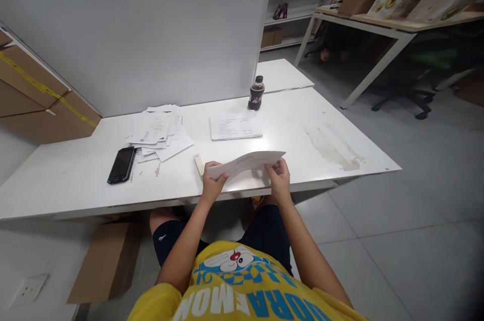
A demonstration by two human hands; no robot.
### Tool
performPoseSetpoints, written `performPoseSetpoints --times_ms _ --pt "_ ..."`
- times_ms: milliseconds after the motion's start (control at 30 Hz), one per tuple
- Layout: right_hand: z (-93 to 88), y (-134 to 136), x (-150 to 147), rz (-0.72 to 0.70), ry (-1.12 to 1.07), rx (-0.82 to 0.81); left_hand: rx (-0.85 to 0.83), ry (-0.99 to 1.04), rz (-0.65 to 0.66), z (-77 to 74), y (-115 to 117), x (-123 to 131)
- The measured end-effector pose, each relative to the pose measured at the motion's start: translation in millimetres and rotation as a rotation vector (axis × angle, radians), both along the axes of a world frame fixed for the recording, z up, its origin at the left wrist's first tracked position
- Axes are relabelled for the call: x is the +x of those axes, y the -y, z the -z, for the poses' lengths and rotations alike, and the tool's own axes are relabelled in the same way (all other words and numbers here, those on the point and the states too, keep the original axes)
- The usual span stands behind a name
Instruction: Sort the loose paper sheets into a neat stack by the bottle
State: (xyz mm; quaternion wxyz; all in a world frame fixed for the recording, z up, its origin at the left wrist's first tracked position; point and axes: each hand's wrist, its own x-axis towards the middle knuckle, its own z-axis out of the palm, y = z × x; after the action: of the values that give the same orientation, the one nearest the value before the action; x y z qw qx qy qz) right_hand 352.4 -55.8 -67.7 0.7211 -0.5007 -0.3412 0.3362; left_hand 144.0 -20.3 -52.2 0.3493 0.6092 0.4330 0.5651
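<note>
Both hands hold a thin sheaf of printed paper [247, 161] just above the near edge of the white counter [75, 180]. The left hand [212, 182] has its grip closed on the sheaf's left end with the thumb on top, and the right hand [279, 177] pinches the right end the same way. The paper lies nearly flat, sagging a little between them, so the work in hand looks like lifting or squaring up a document held at both ends. From the hands, a small cream block [198, 165] lies on the counter just beside the left hand at 10 o'clock. A black phone [121, 165] lies further out at 9 o'clock, and a loose pile of papers [157, 132] at 11 o'clock. A separate printed sheet [235, 127] lies at 12 o'clock, with a dark bottle [256, 93] standing upright beyond it at 1 o'clock. A pale stain [333, 147] marks the counter at 2 o'clock. As a judgement, thin paper held like this calls for even tension from both grips, and for bare counter below if it is laid down.
</note>
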Motion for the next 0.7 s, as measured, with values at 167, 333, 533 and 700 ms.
performPoseSetpoints --times_ms 167,333,533,700 --pt "-4.0 8 1 0.026 0.065 -0.067 -0.082 -0.144 0.001 -8.3 17 -9" --pt "-7.7 30 -4 -0.142 0.188 -0.192 -0.063 -0.209 -0.097 -10.5 57 -46" --pt "-3.1 67 -23 -0.248 0.422 -0.440 -0.376 -0.064 -0.269 13.4 96 -73" --pt "-4.0 70 -24 -0.308 0.409 -0.492 -0.593 0.188 -0.288 18.5 96 -63"
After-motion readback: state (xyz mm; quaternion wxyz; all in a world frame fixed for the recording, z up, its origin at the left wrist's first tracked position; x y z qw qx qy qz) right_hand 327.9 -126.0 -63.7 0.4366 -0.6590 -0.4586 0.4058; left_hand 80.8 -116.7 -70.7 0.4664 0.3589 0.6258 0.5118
